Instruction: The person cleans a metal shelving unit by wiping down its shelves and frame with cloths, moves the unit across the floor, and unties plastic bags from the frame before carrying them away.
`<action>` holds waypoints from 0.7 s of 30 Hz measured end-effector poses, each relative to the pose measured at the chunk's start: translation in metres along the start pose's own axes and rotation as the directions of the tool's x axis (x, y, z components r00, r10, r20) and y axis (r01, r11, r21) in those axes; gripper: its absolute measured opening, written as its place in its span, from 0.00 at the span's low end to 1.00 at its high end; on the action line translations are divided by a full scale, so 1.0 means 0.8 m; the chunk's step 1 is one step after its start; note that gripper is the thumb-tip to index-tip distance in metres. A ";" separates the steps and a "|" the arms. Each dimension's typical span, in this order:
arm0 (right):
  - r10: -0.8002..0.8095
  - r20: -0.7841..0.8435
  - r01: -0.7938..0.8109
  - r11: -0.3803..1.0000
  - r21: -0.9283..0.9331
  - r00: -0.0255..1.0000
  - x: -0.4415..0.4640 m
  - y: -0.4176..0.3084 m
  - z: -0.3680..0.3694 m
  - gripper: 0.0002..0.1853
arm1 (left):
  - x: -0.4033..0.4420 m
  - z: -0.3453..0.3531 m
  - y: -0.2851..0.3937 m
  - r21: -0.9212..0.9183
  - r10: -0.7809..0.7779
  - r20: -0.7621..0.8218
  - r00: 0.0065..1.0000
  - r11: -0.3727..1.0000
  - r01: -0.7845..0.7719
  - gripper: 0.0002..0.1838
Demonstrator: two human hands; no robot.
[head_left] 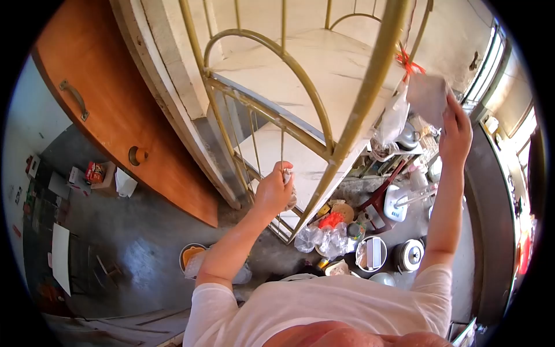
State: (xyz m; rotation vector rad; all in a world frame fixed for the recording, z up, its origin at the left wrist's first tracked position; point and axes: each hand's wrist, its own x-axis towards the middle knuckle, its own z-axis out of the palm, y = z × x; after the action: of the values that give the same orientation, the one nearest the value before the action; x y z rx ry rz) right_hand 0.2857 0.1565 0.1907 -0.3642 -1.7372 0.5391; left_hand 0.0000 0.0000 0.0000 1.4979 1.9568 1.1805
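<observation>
My left hand (273, 191) is closed at a thin upright bar of the gold-coloured metal rack (298, 132). A crumpled pale cloth-like piece (289, 198) shows at its fingers and hangs just below them. My right hand (457, 130) is raised at the far right, gripping a flat, greyish-brown square piece (427, 98) by its edge. That piece is slightly blurred, and its material cannot be made out. Close beside it, a white plastic bag (393, 118) and a red ribbon (409, 62) hang at the rack's corner post. Pale marbled shelves (312, 63) span the rack.
An orange wooden door (124, 110) stands at left. On the floor below me are clear plastic bags (332, 240), a round basin (371, 254), a lidded pot (409, 255) and a white scale-like device (395, 203). A bucket (191, 254) sits under my left arm.
</observation>
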 end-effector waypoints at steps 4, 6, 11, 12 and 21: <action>0.001 0.388 0.086 0.975 -0.205 0.922 0.066 -0.022 0.140 0.14 | 0.001 -0.026 -0.010 0.012 0.037 -0.045 0.998 0.999 -0.037 0.12; -0.238 0.736 0.420 0.905 -0.068 0.633 0.098 0.007 0.215 0.16 | -0.006 -0.005 -0.004 -0.017 0.007 -0.080 0.997 1.000 -0.009 0.12; -0.410 0.875 0.528 0.818 0.228 0.259 0.121 0.058 0.372 0.21 | -0.009 0.017 -0.025 0.012 0.092 -0.268 0.959 0.996 -0.093 0.11; -0.260 0.934 0.388 0.909 0.152 0.244 0.131 0.058 0.377 0.21 | -0.010 0.016 -0.023 0.001 0.087 -0.286 0.954 0.996 -0.090 0.11; 0.209 0.857 0.489 0.747 -0.451 0.471 0.253 0.263 0.274 0.23 | -0.016 0.030 -0.066 0.088 0.029 -0.327 0.945 0.996 0.000 0.12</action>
State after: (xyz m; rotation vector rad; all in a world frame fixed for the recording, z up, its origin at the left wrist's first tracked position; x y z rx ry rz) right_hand 0.0168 0.4026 0.2069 -0.4410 -2.9891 -0.1491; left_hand -0.0085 -0.0066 -0.0583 1.4322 2.2402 1.4461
